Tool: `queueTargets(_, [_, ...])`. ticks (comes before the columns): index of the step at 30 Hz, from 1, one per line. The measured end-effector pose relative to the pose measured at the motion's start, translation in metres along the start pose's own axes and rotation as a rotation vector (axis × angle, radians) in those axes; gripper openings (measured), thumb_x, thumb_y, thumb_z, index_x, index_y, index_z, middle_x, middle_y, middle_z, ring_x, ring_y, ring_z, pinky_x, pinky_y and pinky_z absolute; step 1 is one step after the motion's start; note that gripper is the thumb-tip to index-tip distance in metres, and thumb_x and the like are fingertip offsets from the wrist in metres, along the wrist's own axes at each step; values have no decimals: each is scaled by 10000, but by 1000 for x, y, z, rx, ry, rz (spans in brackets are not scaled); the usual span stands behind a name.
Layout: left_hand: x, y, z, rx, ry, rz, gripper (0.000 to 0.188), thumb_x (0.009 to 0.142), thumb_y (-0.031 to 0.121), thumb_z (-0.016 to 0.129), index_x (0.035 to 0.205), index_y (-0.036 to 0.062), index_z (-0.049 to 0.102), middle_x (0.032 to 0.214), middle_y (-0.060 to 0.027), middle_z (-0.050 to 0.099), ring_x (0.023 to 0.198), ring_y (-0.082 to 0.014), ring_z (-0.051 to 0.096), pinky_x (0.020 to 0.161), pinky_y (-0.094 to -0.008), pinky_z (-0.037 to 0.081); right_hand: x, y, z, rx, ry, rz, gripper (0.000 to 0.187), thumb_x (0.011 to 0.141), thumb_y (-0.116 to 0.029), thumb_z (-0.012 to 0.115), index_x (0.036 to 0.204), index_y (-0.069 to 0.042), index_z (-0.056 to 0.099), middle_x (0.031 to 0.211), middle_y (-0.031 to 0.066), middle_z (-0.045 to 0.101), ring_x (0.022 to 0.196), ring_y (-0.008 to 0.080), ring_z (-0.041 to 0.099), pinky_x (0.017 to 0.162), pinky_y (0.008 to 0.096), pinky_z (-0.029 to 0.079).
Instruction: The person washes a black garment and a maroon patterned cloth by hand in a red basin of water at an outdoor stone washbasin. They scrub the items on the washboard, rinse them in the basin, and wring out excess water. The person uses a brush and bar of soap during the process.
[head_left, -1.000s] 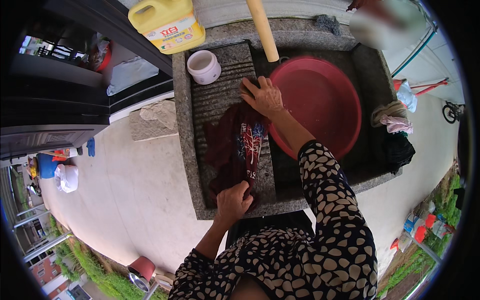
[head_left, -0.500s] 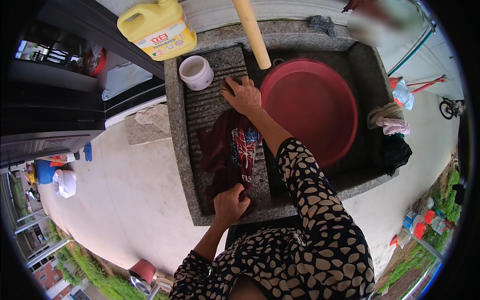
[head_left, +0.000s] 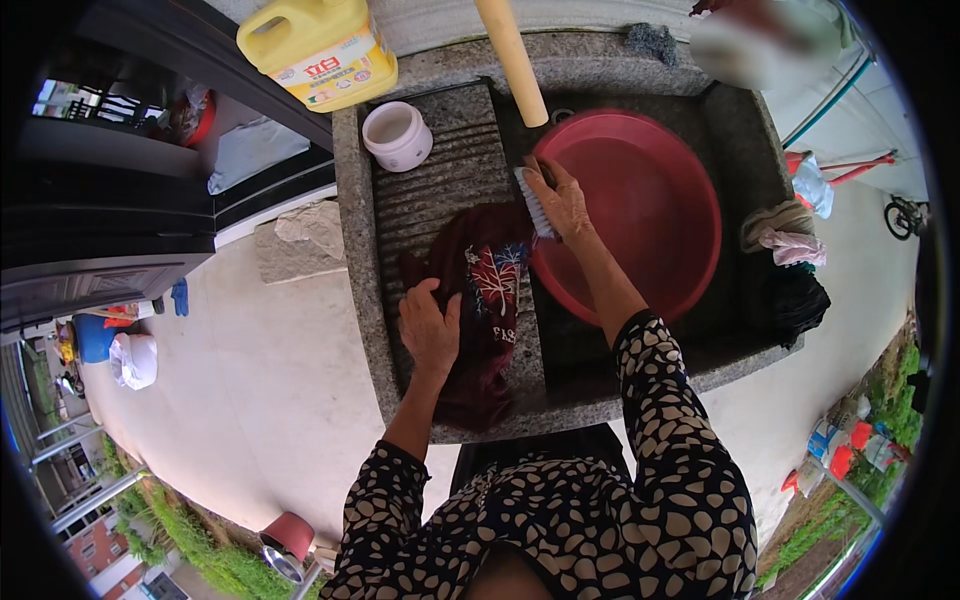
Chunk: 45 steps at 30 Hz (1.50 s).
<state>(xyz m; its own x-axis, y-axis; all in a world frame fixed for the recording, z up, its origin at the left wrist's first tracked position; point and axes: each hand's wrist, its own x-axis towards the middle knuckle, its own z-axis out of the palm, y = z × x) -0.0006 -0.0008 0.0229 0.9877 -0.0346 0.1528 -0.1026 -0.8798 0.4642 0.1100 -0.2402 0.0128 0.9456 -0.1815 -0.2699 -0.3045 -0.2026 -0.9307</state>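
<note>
OK so the big change is the left hand (head_left: 430,325): it's no longer bunched on the near end of the maroon garment (head_left: 478,330) but sits further up, along the left edge, fingers apart and nothing pinched (whether the palm actually presses on the fabric, I can't tell from up here). The right hand (head_left: 562,205) is clamped on a scrub brush (head_left: 533,205), and that's different too: the brush is now tipped on its side with pale bristles showing, right by the near-side rim of the red plastic basin (head_left: 690,160), instead of over the bare ribs of the washboard (head_left: 455,165).

The garment itself lies on the washboard side of the stone sink (head_left: 367,300), tree print facing up, near end loose. For the work on the cloth, I read that as a break between strokes, and with nothing gripping the fabric it would probably slide under a hard push. The white jar (head_left: 398,150) sits in the washboard's far left corner near the yellow detergent jug (head_left: 325,55), both untouched.
</note>
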Motion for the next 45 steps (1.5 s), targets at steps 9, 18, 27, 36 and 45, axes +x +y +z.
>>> queueTargets(9, [62, -21, -43, 72, 433, -23, 243, 792, 99, 676, 978, 52, 527, 879, -87, 524, 802, -287, 509, 727, -411, 417, -43, -4, -23, 955, -266, 220, 477, 882, -224, 650, 1288, -24, 500, 1084, 40, 613, 974, 120, 576, 831, 253, 470])
queueTargets(18, [-23, 53, -29, 109, -246, 179, 289, 792, 130, 670, 1020, 45, 514, 951, -118, 512, 872, -309, 543, 703, -393, 464, -41, -27, 19, -251, 68, -387, 585, 810, -343, 679, 1307, -90, 503, 1033, 181, 541, 911, 274, 576, 798, 385, 480])
queueTargets(27, [-54, 33, -39, -231, -189, 35, 370, 763, 184, 702, 1038, 28, 508, 1005, -142, 509, 875, -329, 534, 711, -393, 459, 32, -15, 46, -716, 50, -409, 571, 789, -419, 647, 1271, -142, 521, 982, 158, 529, 962, 380, 558, 710, 480, 503])
queueTargets(36, [-95, 39, -64, -127, -119, -33, 432, 705, 218, 752, 1036, -5, 585, 1031, -132, 570, 995, -318, 503, 866, -436, 386, -42, -4, 38, -451, -95, -225, 682, 801, -435, 642, 1347, -102, 405, 1082, 239, 531, 1029, 388, 552, 876, 438, 451])
queueTargets(45, [-85, 7, -85, -719, -87, -682, 270, 906, 158, 505, 1100, -25, 551, 945, -105, 610, 842, -131, 529, 783, -261, 421, 9, -55, 23, -196, 115, -347, 545, 838, -304, 652, 1258, 9, 500, 995, 173, 607, 918, 258, 599, 768, 357, 478])
